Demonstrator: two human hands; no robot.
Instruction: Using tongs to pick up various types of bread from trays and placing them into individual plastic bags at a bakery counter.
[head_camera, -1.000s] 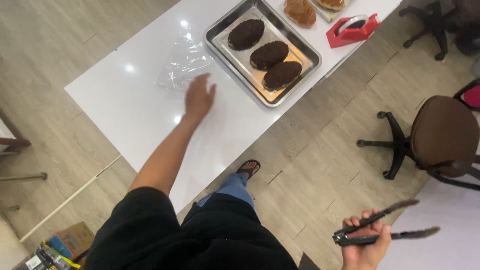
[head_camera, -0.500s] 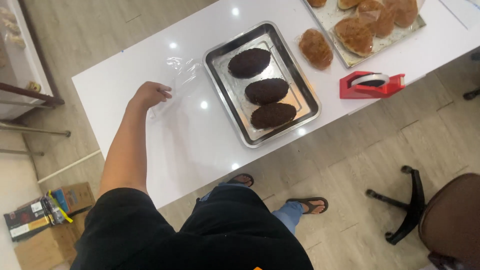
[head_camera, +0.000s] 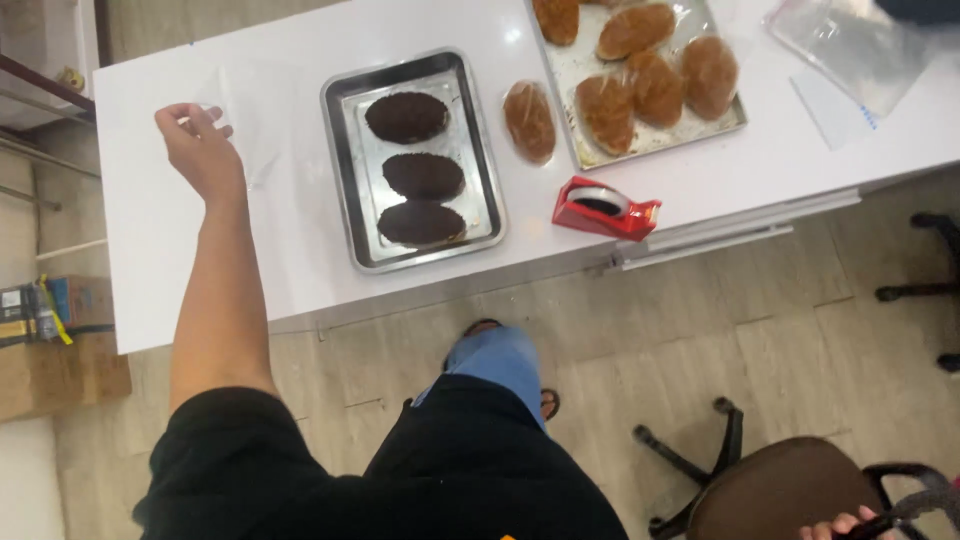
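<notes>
Fingers of our left hand (head_camera: 200, 150) pinch a clear plastic bag (head_camera: 245, 125) above the white surface (head_camera: 150, 260), left of the tray (head_camera: 412, 160); right hand (head_camera: 840, 524) grips tongs (head_camera: 915, 505).

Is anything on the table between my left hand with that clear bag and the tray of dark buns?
Nothing visible. The left hand pinches the clear plastic bag over bare white table, and only open tabletop lies between it and the steel tray holding three dark buns.
</notes>
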